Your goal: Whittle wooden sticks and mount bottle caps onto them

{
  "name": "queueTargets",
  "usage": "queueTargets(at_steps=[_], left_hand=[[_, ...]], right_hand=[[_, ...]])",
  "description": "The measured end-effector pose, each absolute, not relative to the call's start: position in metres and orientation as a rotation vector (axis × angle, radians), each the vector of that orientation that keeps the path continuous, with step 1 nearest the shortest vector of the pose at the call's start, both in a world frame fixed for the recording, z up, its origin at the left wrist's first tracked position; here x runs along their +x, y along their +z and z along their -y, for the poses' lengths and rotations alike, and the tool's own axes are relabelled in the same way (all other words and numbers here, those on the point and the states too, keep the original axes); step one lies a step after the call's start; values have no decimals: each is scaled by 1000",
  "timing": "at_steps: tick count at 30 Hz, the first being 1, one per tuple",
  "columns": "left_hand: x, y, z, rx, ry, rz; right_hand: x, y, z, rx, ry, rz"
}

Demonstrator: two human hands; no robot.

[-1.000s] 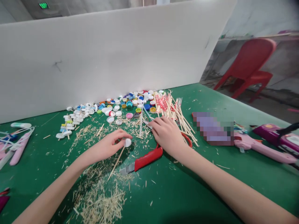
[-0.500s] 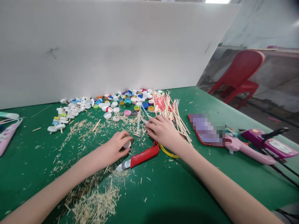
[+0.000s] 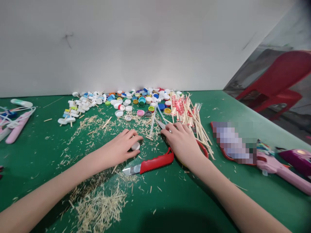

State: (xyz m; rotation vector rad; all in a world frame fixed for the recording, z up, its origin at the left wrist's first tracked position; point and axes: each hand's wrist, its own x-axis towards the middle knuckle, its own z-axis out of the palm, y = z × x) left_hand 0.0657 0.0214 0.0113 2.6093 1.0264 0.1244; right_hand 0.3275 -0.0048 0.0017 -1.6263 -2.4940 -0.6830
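Observation:
My left hand (image 3: 120, 148) lies low on the green table (image 3: 184, 204), its fingers closed round a white bottle cap (image 3: 135, 146); whatever is under the cap is hidden by the hand. My right hand (image 3: 181, 142) is curled over a pair of scissors. Their red handle loop (image 3: 203, 149) shows behind the palm and the metal tip (image 3: 160, 124) sticks out past the fingertips. A red utility knife (image 3: 155, 162) with its blade out lies between my two hands, touching neither.
Coloured bottle caps (image 3: 139, 100) are heaped at the white board (image 3: 121, 45). Caps on sticks (image 3: 71, 111) lie left, and wooden sticks (image 3: 194, 118) right of them. Wood shavings (image 3: 102, 200) litter the front. A phone (image 3: 230, 142), a pink glue gun (image 3: 283, 170) and a red chair (image 3: 279, 77) are to the right.
My left hand has brought the white cap down onto the table, and the stick that stuck out below it no longer shows. My right hand stays on the scissors. The view has shifted.

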Motion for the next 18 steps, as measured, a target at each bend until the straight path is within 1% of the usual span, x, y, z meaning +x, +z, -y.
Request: queueTargets(at_steps=[4,9,18], left_hand=[[64,13,-24,2638,92,-1034],[63,14,-24,2621,90,-1053],[72,18,-18,2542,178,-972]], right_hand=[[328,2,5,-1718,-645,2479],[329,4,4,-1708,-584,2510],[339,-2,-9,-1457,-520,2515]])
